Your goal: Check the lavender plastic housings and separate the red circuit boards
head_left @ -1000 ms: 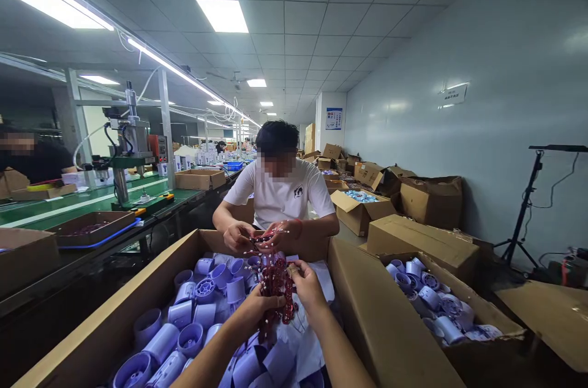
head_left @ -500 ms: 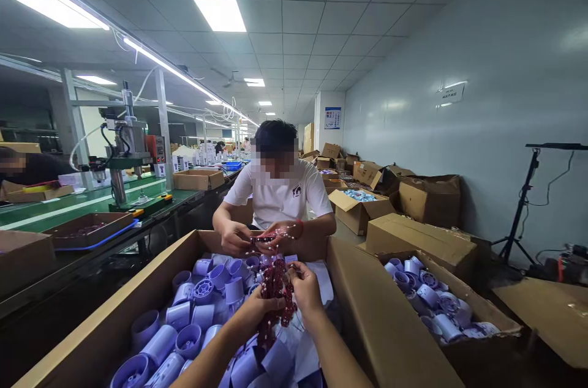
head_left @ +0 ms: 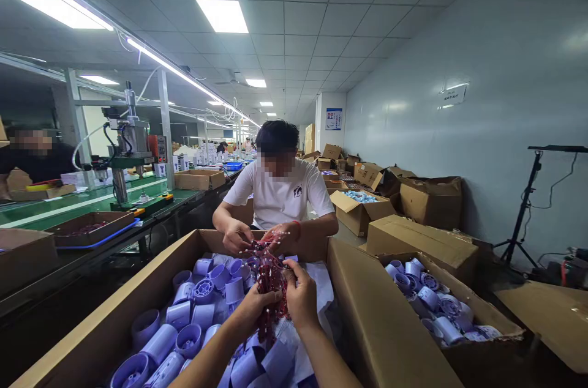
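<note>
A tangled bundle of dark red wires (head_left: 271, 290) with small white ends hangs over the open carton (head_left: 114, 308). My left hand (head_left: 255, 307) is closed around the bundle's left side. On its right side, my right hand (head_left: 299, 291) pinches at the wires with thumb and fingers. Below both hands lie lilac plastic cups (head_left: 188, 339), some showing spoked bottoms, beside crumpled white sheets (head_left: 316, 290). Across the carton, a co-worker's hands (head_left: 239, 236) hold more red wires just beyond my bundle; whether the two bunches are tangled together I cannot tell.
A second carton (head_left: 487, 308) of lilac cups stands at the right. Along the left runs a green conveyor bench (head_left: 151, 183) with a press machine (head_left: 131, 149) and a tray (head_left: 92, 227). More cartons (head_left: 427, 198) line the wall; a black tripod (head_left: 523, 210) stands far right.
My right hand has shifted slightly down and left against the bundle. The co-worker's red wires now hang closer to mine. At far left, another person has leaned further into view.
</note>
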`<state>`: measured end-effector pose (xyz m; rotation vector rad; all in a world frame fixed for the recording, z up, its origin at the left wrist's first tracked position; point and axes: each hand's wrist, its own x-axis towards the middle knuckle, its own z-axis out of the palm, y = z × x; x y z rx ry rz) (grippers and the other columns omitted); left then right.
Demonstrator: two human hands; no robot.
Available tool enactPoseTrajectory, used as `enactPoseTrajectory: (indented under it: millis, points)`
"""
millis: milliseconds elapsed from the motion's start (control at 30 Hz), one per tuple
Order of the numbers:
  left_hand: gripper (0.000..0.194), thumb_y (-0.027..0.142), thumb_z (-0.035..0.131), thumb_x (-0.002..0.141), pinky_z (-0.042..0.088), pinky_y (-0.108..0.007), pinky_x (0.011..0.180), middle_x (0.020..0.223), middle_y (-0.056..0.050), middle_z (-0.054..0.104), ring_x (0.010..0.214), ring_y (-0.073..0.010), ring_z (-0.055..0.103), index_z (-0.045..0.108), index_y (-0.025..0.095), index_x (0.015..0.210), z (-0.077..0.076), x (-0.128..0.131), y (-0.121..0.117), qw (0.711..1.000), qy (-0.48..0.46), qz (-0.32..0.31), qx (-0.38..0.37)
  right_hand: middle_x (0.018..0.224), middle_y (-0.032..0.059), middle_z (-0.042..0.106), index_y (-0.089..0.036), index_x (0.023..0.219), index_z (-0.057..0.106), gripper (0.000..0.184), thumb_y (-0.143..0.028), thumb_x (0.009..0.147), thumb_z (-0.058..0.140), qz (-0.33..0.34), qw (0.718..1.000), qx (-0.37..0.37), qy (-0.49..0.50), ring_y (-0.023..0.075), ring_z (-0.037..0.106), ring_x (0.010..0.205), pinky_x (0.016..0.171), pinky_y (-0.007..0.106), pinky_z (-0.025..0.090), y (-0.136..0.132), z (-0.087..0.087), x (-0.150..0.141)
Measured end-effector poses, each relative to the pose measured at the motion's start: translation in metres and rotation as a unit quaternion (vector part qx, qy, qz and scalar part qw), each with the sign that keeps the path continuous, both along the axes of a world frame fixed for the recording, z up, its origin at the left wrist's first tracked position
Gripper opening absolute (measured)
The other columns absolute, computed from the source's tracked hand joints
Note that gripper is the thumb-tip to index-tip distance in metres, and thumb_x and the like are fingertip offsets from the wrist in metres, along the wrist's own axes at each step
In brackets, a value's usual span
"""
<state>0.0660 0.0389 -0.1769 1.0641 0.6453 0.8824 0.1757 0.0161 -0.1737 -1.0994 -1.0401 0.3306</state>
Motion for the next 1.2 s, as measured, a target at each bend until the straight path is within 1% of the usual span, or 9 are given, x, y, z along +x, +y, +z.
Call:
enactPoseTrajectory:
  millis: [133, 267, 367, 500, 700, 833, 900, 1033, 1200]
  points:
    - [0.038, 0.023, 0.077, 0.051, 0.043, -0.024, 0.049, 0.061, 0.001, 0.062, 0.050, -0.0117, 0.055, 0.057, 0.016, 0.083, -0.002, -0.001, 0.003, 1.000, 0.008, 0.002, 0.005, 0.082, 0.0029, 0.073, -0.026, 0.085, 0.071, 0.017, -0.032, 0.076, 0.058, 0.016, 1.000, -0.006, 0.014, 0.0208, 0.063, 0.076, 0.073, 0.029, 0.044, 0.002, 0.000, 0.001]
    - [0.033, 0.022, 0.075, 0.053, 0.041, -0.023, 0.047, 0.059, 0.001, 0.061, 0.048, -0.0116, 0.054, 0.056, 0.015, 0.079, -0.001, -0.003, 0.003, 1.000, 0.018, 0.001, 0.020, 0.079, 0.0024, 0.071, -0.023, 0.082, 0.069, 0.023, -0.040, 0.071, 0.061, 0.029, 0.995, -0.038, 0.090, 0.0188, 0.061, 0.073, 0.070, 0.029, 0.045, 0.009, -0.002, 0.004]
    - [0.034, 0.024, 0.076, 0.053, 0.042, -0.024, 0.049, 0.060, 0.001, 0.061, 0.049, -0.0113, 0.054, 0.056, 0.015, 0.080, 0.003, -0.004, 0.001, 1.000, 0.016, 0.002, 0.025, 0.073, 0.0009, 0.069, -0.020, 0.087, 0.067, 0.037, -0.046, 0.060, 0.068, 0.077, 0.979, -0.068, 0.178, 0.0172, 0.060, 0.069, 0.065, 0.028, 0.045, 0.016, -0.006, 0.004]
    - [0.034, 0.024, 0.077, 0.053, 0.041, -0.023, 0.051, 0.061, 0.001, 0.061, 0.050, -0.0106, 0.054, 0.056, 0.015, 0.079, 0.006, -0.006, 0.001, 0.999, 0.019, 0.012, 0.023, 0.057, -0.0037, 0.062, -0.019, 0.096, 0.062, 0.056, -0.045, 0.047, 0.075, 0.131, 0.950, -0.114, 0.259, 0.0145, 0.056, 0.055, 0.054, 0.025, 0.041, 0.019, -0.009, 0.002]
    - [0.035, 0.028, 0.077, 0.054, 0.038, -0.022, 0.047, 0.061, -0.001, 0.063, 0.049, -0.0118, 0.055, 0.056, 0.014, 0.079, 0.000, -0.008, 0.006, 0.998, 0.049, 0.010, 0.035, 0.059, -0.0026, 0.063, -0.020, 0.091, 0.061, 0.060, -0.041, 0.038, 0.080, 0.206, 0.920, -0.133, 0.307, 0.0153, 0.057, 0.053, 0.052, 0.027, 0.043, 0.013, -0.006, 0.004]
    - [0.036, 0.031, 0.076, 0.055, 0.035, -0.021, 0.041, 0.055, 0.001, 0.060, 0.042, -0.0110, 0.052, 0.056, 0.015, 0.081, 0.001, -0.008, 0.005, 0.997, 0.066, 0.001, 0.050, 0.064, 0.0009, 0.065, -0.018, 0.081, 0.063, 0.053, -0.045, 0.038, 0.079, 0.232, 0.922, -0.131, 0.280, 0.0176, 0.060, 0.061, 0.059, 0.030, 0.047, 0.014, -0.009, 0.006]
    - [0.039, 0.030, 0.077, 0.053, 0.038, -0.021, 0.043, 0.055, 0.002, 0.060, 0.044, -0.0112, 0.053, 0.056, 0.015, 0.083, 0.003, -0.007, 0.003, 0.997, 0.059, 0.009, 0.057, 0.061, 0.0013, 0.064, -0.017, 0.075, 0.063, 0.050, -0.050, 0.040, 0.076, 0.228, 0.931, -0.147, 0.243, 0.0165, 0.058, 0.058, 0.058, 0.030, 0.047, 0.017, -0.012, 0.008]
    - [0.036, 0.027, 0.076, 0.054, 0.039, -0.021, 0.044, 0.056, 0.002, 0.061, 0.045, -0.0109, 0.054, 0.056, 0.015, 0.081, 0.008, -0.007, 0.000, 0.995, 0.069, 0.010, 0.066, 0.055, -0.0013, 0.060, -0.018, 0.074, 0.064, 0.046, -0.051, 0.043, 0.073, 0.176, 0.950, -0.167, 0.197, 0.0142, 0.053, 0.050, 0.050, 0.028, 0.042, 0.025, -0.020, 0.015]
    - [0.032, 0.026, 0.076, 0.055, 0.034, -0.019, 0.040, 0.050, 0.005, 0.056, 0.041, -0.0094, 0.049, 0.057, 0.016, 0.080, 0.008, -0.009, 0.002, 0.994, 0.085, 0.016, 0.071, 0.064, 0.0015, 0.065, -0.020, 0.077, 0.065, 0.028, -0.040, 0.059, 0.065, 0.111, 0.970, -0.175, 0.130, 0.0176, 0.059, 0.059, 0.052, 0.027, 0.043, 0.029, -0.024, 0.020]
